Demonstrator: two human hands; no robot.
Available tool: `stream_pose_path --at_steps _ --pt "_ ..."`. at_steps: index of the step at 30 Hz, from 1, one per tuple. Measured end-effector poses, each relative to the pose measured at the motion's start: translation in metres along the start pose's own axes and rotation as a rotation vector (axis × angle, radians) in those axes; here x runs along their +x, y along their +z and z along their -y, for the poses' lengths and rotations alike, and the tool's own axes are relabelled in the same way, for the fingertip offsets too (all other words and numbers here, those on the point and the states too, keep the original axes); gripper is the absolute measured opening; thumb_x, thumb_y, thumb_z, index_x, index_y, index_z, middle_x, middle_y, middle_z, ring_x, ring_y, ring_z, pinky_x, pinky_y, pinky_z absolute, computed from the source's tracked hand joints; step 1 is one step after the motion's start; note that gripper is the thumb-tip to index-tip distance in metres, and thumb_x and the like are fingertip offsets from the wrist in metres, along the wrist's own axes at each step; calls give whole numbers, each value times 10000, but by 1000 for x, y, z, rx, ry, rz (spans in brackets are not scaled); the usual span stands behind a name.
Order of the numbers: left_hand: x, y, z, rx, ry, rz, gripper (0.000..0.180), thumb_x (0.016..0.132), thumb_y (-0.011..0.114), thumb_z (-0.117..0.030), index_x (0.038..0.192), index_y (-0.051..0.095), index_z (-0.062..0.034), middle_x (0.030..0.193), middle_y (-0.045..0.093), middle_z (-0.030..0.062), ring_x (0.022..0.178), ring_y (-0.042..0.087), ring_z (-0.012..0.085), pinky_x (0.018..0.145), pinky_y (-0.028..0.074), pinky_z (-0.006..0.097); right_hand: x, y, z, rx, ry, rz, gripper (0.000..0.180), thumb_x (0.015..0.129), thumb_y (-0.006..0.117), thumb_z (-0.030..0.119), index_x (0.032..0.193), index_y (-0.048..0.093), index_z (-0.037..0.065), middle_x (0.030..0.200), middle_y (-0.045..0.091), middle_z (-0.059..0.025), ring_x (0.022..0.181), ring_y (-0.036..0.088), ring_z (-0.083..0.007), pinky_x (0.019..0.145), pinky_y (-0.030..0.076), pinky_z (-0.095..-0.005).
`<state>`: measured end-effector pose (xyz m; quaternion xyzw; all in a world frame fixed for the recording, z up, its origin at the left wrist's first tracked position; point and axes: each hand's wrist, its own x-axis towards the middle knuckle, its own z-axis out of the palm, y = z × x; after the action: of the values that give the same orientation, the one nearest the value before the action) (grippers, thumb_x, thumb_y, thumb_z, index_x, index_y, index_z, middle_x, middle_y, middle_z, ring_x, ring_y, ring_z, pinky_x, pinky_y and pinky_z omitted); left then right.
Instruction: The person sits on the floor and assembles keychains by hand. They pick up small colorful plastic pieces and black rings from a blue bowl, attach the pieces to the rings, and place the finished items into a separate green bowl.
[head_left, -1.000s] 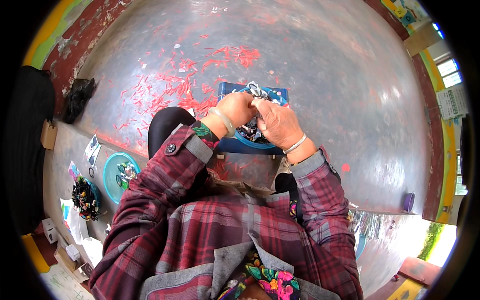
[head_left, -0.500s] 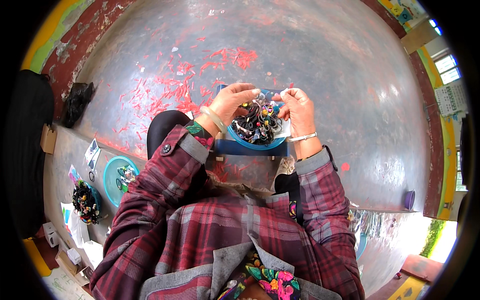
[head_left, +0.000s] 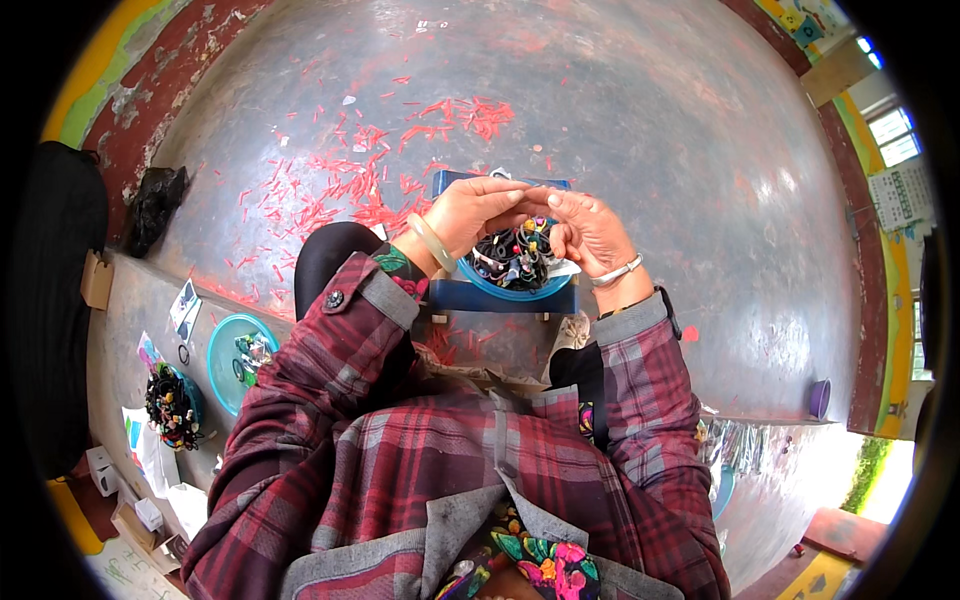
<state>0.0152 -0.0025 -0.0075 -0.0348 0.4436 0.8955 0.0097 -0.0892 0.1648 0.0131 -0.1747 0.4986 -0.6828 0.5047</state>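
Note:
A blue basin (head_left: pixel 515 293) heaped with dark hair ties (head_left: pixel 512 258), some with colourful beads or charms, rests on a small blue stool (head_left: pixel 450 296) in front of me. Over its far side my left hand (head_left: pixel 468 212), wearing a pale bangle, has thumb and fingers pressed together. From the right my right hand (head_left: pixel 592 228), with a silver bracelet, meets its fingertips, index and thumb closed together and the other fingers curled. Whatever lies between the fingertips is too small or hidden to name. Just beyond the left fingers shows a small whitish piece (head_left: pixel 500 174).
Red scraps (head_left: pixel 350 185) litter the floor beyond my left knee. At my left are a turquoise basin (head_left: pixel 215 365) with small packets and a container of hair ties (head_left: pixel 172 405). A black plastic bag (head_left: pixel 158 205) lies by the wall. A purple pot (head_left: pixel 820 399) stands far right.
My right hand has moved left, so its fingertips now meet those of my left hand. The white piece seen at my right fingertips no longer shows there.

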Motion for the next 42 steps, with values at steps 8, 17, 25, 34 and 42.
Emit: stream_pose_path --at_steps 8,17,25,34,42 --pt "-5 8 -6 96 11 -10 306 926 437 -149 1180 492 14 1187 532 125 1072 540 206 809 485 241 3 -4 -5 -13 -8 33 426 899 467 355 1069 560 -25 963 627 -132 555 600 -123 380 374 -165" --pt "-3 6 -4 126 24 -93 295 928 438 -165 1163 513 -3 1167 548 107 1022 562 179 686 511 206 6 -7 -9 41 -10 47 526 898 427 443 1187 498 9 1059 599 -168 687 621 -141 453 432 -174" --pt "2 -3 4 55 47 -177 281 928 431 -157 1132 528 11 1105 578 104 974 579 167 738 500 237 5 -7 -4 75 -19 62 442 884 503 334 1162 497 -9 1043 599 -162 750 629 -161 500 475 -185" --pt "5 -10 9 -31 59 -297 301 901 495 -179 1151 517 -11 1051 595 74 870 587 132 716 495 230 11 -5 -16 -546 -360 -274 221 837 559 101 1050 563 44 909 644 -92 717 633 -153 530 478 -244" --pt "2 1 5 446 218 -315 329 844 598 -156 1145 544 -34 952 595 4 736 537 54 623 446 186 5 12 -14 -1497 -781 -351 107 740 550 55 834 501 71 736 587 -96 701 580 -304 570 453 -398"
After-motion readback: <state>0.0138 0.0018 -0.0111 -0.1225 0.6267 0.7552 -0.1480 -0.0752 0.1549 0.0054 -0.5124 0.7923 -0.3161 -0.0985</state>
